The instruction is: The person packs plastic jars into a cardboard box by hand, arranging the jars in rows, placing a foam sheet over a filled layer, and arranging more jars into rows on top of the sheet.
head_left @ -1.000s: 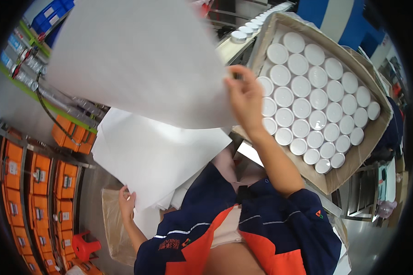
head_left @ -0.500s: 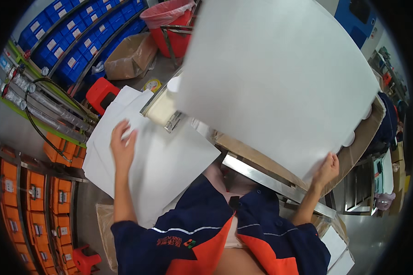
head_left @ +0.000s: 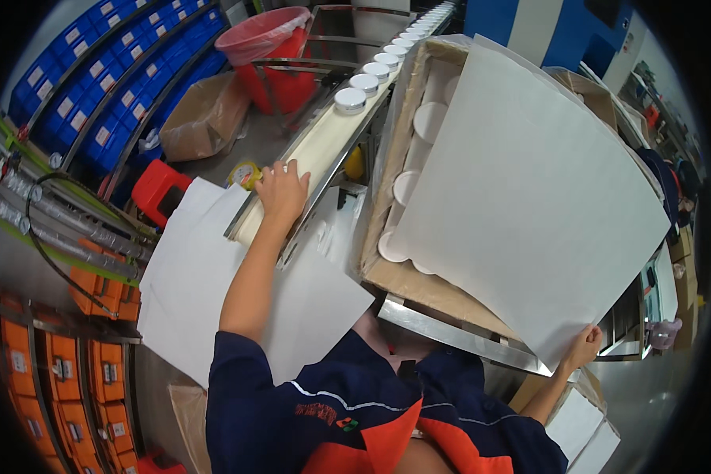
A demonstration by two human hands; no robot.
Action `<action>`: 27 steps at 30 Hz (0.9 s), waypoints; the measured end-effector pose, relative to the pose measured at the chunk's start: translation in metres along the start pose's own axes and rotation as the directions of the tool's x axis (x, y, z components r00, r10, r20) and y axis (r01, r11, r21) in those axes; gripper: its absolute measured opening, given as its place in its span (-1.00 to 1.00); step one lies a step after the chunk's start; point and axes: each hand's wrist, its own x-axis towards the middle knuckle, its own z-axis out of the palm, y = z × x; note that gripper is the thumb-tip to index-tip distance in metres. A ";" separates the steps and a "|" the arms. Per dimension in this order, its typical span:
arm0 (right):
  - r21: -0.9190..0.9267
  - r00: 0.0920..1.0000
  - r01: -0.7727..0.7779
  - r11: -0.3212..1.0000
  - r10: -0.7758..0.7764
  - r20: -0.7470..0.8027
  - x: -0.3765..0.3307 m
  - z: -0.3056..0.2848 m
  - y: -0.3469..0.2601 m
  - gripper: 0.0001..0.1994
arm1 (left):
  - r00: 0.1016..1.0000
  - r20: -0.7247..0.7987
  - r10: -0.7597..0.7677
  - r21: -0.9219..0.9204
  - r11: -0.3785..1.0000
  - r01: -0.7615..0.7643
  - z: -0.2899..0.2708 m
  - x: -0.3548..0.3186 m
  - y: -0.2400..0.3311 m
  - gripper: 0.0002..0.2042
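My right hand (head_left: 583, 346) pinches the near right corner of a large white sheet (head_left: 529, 189). The sheet slants over an open cardboard box (head_left: 442, 286) and hides much of its inside. Along the box's left side, round white pieces (head_left: 405, 187) show beside the sheet's edge. My left hand (head_left: 283, 192) is at the near end of a narrow conveyor (head_left: 324, 146), fingers spread over the cream belt and holding nothing. Farther up the belt stands a row of round, white-topped pieces with silvery sides (head_left: 350, 100). Whether they match those in the box, I cannot tell.
Left of the conveyor lies a stack of white sheets (head_left: 189, 276). Beyond are a red stool (head_left: 158, 192), a cardboard box (head_left: 205, 118) and a lined red bin (head_left: 280, 71). Blue bins (head_left: 103, 103) and orange bins (head_left: 63, 363) fill racks. A metal rail (head_left: 458, 336) crosses before me.
The large sheet has come down and right over the box, uncovering the conveyor and its row of pieces. My left hand has moved from above the sheet stack to the conveyor's end.
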 end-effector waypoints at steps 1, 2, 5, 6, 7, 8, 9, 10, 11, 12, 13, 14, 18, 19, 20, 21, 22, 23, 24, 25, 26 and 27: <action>-0.014 0.999 -0.042 0.999 0.043 0.025 0.004 -0.002 0.006 -0.74 | 1.000 0.018 -0.001 0.044 0.999 0.000 0.003 0.007 0.004 -0.53; -0.022 0.999 -0.045 0.999 0.046 0.008 0.007 -0.004 0.013 -0.74 | 1.000 0.020 0.013 0.033 0.999 -0.014 0.005 0.015 0.007 -0.53; -0.041 0.999 0.037 0.998 -0.035 0.034 0.011 -0.007 0.015 -0.78 | 0.972 -0.212 0.098 -0.363 0.916 -0.172 0.011 0.044 0.010 -0.61; 0.030 0.993 -0.012 0.999 0.009 0.119 0.017 -0.013 0.011 -0.80 | 0.971 -0.215 0.103 -0.366 0.913 -0.178 0.013 0.058 0.013 -0.61; 0.098 0.978 -0.063 0.993 0.042 0.206 0.023 -0.018 0.003 -0.82 | 0.983 -0.159 0.093 -0.424 0.893 -0.153 0.014 0.073 0.018 -0.60; 0.102 0.980 -0.061 0.993 0.040 0.197 0.027 -0.022 -0.003 -0.82 | 0.991 -0.104 0.088 -0.480 0.868 -0.127 0.012 0.087 0.024 -0.59; 0.080 0.982 -0.022 0.997 0.007 0.191 0.029 -0.027 -0.007 -0.83 | 0.990 -0.111 0.091 -0.484 0.865 -0.134 0.011 0.099 0.033 -0.59; 0.056 0.982 0.016 0.998 -0.026 0.185 0.031 -0.032 -0.012 -0.84 | 0.990 -0.127 0.061 -0.325 0.940 -0.100 0.011 0.109 0.045 -0.56; 0.007 0.977 0.024 1.000 -0.025 0.210 0.032 -0.038 -0.016 -0.83 | 0.988 -0.148 0.032 -0.157 0.986 -0.056 0.010 0.118 0.054 -0.53; 0.009 0.979 0.027 1.000 -0.028 0.203 0.029 -0.037 -0.016 -0.83 | 0.988 -0.153 0.034 -0.163 0.985 -0.059 0.009 0.127 0.061 -0.53; 0.021 0.980 0.039 0.999 -0.042 0.193 0.027 -0.038 -0.015 -0.82 | 0.986 -0.162 0.044 -0.057 0.997 -0.054 0.008 0.137 0.068 -0.48; 0.032 0.981 0.051 0.998 -0.056 0.184 0.026 -0.038 -0.015 -0.82 | 0.984 -0.170 0.055 0.049 0.998 -0.047 0.008 0.145 0.074 -0.43; 0.112 0.981 -0.011 0.994 -0.011 0.193 0.027 -0.039 -0.026 -0.82 | 0.994 -0.047 0.101 0.268 0.960 -0.085 0.015 0.165 0.090 -0.29; 0.084 0.980 -0.012 0.996 -0.005 0.198 0.024 -0.034 -0.039 -0.81 | 0.995 0.011 0.098 0.333 0.938 -0.096 0.021 0.170 0.089 -0.25; 0.056 0.979 -0.014 0.998 0.002 0.205 0.024 -0.030 -0.045 -0.81 | 0.994 0.068 0.089 0.397 0.911 -0.109 0.027 0.173 0.087 -0.21; 0.058 0.978 -0.014 0.998 0.002 0.209 0.029 -0.026 -0.037 -0.81 | 0.994 0.068 0.086 0.401 0.910 -0.107 0.033 0.174 0.084 -0.21; 0.077 0.972 0.033 0.996 -0.050 0.231 0.032 -0.021 -0.030 -0.79 | 0.995 0.077 0.059 0.371 0.925 -0.084 0.036 0.174 0.083 -0.20; 0.099 0.962 0.081 0.992 -0.104 0.253 0.032 -0.018 -0.023 -0.77 | 0.996 0.085 0.031 0.342 0.938 -0.059 0.038 0.175 0.082 -0.19; 0.100 0.962 0.077 0.992 -0.100 0.253 0.032 -0.016 -0.016 -0.77 | 0.996 0.084 0.034 0.345 0.937 -0.061 0.039 0.176 0.081 -0.19; 0.125 0.970 0.056 0.991 -0.084 0.228 0.032 -0.012 -0.019 -0.74 | 0.994 0.089 0.058 0.334 0.939 -0.085 0.040 0.174 0.080 -0.18; 0.151 0.977 0.038 0.988 -0.068 0.203 0.032 -0.009 -0.020 -0.70 | 0.992 0.093 0.082 0.321 0.941 -0.107 0.040 0.173 0.080 -0.16; 0.150 0.976 0.036 0.988 -0.067 0.206 0.030 -0.002 -0.016 -0.70 | 0.992 0.094 0.081 0.323 0.940 -0.108 0.040 0.171 0.079 -0.16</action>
